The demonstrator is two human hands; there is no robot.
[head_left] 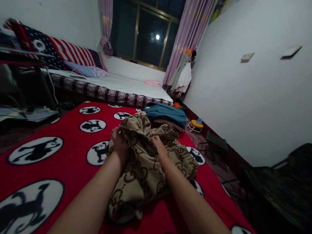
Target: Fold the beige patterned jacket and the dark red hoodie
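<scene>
A tan cloth with brown swirl patterns (143, 169) lies crumpled on a red blanket with black-and-white animal circles (65, 152). My left hand (118, 140) grips a bunched fold of the cloth at its upper left, fingers curled into the fabric. My right hand (158, 145) is closed on the cloth near its middle, its fingers pressed into a fold. Both forearms reach forward over the blanket on either side of the cloth.
A folded teal garment (165, 114) lies past the cloth at the blanket's far edge. A second bed with a white sheet (117, 85) and striped pillows stands behind. Clothes hang by the pink curtain (181, 74). A small stool (215, 141) and toy sit on the floor at right.
</scene>
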